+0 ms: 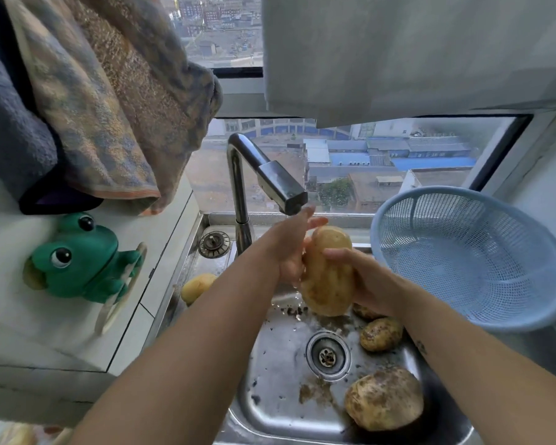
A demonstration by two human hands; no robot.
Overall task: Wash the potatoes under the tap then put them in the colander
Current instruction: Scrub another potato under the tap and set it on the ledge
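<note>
- Your right hand (363, 281) grips a potato (328, 271) under the tap (280, 184); your left hand (291, 252) presses it, fingers straight.
- The colander (469, 258) right of your hands holds none yet — muddy potatoes (381, 334) wait below them.

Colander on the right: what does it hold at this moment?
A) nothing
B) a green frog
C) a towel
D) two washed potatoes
A: the colander shows only bare mesh; the right hand grips a potato against the left hand, and dirty potatoes lie in the sink.
</note>
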